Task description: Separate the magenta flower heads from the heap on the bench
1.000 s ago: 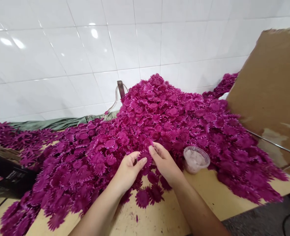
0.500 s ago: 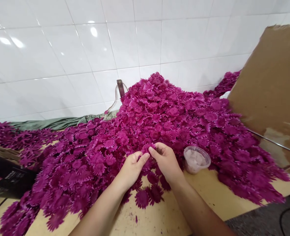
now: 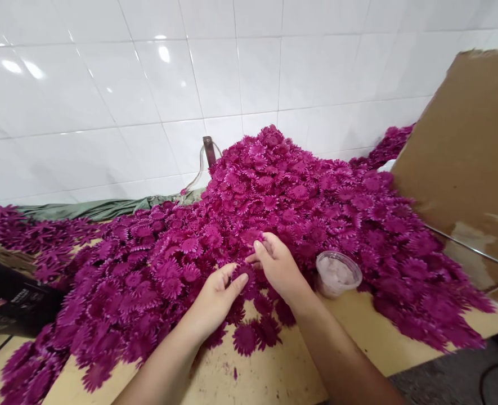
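My left hand (image 3: 221,288) pinches a magenta artificial flower layer (image 3: 245,277) between thumb and fingers, just above the tabletop. A little farther forward and to the right, my right hand (image 3: 278,263) is closed on another magenta flower piece (image 3: 252,236) at its fingertips. Both hands are in front of a large heap of the same flat, fringed flower pieces (image 3: 286,191). Several loose flowers (image 3: 246,338) lie on the table below the hands. Right of my right hand stands a clear plastic tub (image 3: 337,273) with whitish, translucent contents.
A brown cardboard sheet (image 3: 463,146) leans at the right. Along the white tiled wall (image 3: 206,62) lies green cloth (image 3: 101,209), and a brown metal bracket (image 3: 209,151) stands behind the heap. A black box (image 3: 16,301) is at the left, on the yellowish tabletop (image 3: 252,377).
My hands, close together before, have moved apart. The left drew back slightly with a flower piece; the right moved forward and up with another.
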The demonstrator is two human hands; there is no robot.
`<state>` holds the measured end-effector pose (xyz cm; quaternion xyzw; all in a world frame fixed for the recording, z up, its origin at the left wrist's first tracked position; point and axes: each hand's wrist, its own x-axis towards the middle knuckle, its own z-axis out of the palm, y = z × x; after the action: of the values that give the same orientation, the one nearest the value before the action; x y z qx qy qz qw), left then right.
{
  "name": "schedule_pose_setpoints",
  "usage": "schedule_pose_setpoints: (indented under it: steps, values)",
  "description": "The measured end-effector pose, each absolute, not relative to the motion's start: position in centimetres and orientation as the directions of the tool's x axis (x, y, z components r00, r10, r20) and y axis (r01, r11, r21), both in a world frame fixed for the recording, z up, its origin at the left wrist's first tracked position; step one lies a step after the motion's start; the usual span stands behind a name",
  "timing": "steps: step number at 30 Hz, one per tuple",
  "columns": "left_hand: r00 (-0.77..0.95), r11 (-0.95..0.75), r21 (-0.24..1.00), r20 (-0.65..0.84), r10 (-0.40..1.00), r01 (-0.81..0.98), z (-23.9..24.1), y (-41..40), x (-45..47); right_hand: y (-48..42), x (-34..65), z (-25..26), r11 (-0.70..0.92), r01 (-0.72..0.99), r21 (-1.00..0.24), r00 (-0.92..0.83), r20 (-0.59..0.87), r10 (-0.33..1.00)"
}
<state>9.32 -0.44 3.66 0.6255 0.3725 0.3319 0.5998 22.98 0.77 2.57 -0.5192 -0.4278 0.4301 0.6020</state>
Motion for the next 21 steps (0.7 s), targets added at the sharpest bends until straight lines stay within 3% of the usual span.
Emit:
schedule_pose_setpoints:
  steps: [3, 9, 17, 21]
  values:
    - [0.462, 0.023, 0.999, -0.036, 0.886, 0.033, 2.8, 0.5, 9.6, -0.3, 22.6, 2.6, 0.035, -0.169, -0.985, 0.163, 0.007, 0.987]
    - [0.279, -0.074, 0.996, 0.057, 0.959, 0.049, 1.3, 1.7, 10.3, -1.6, 22.5, 2.3, 0.096, -0.128, -0.987, -0.080, 0.107, 0.991]
    - [0.337, 0.051, 0.997, -0.066, 0.939, 0.055, 1.7, 1.1, 10.7, -0.3, 22.5, 2.1, 0.159, 0.077, -0.984, 0.156, 0.170, 0.973]
    - [0.297, 0.032, 0.999, -0.041, 0.954, 0.033, 1.7, 1.5, 10.9, 1.3, 21.8, 1.5, 0.184, 0.139, -0.973, 0.308, 0.219, 0.926]
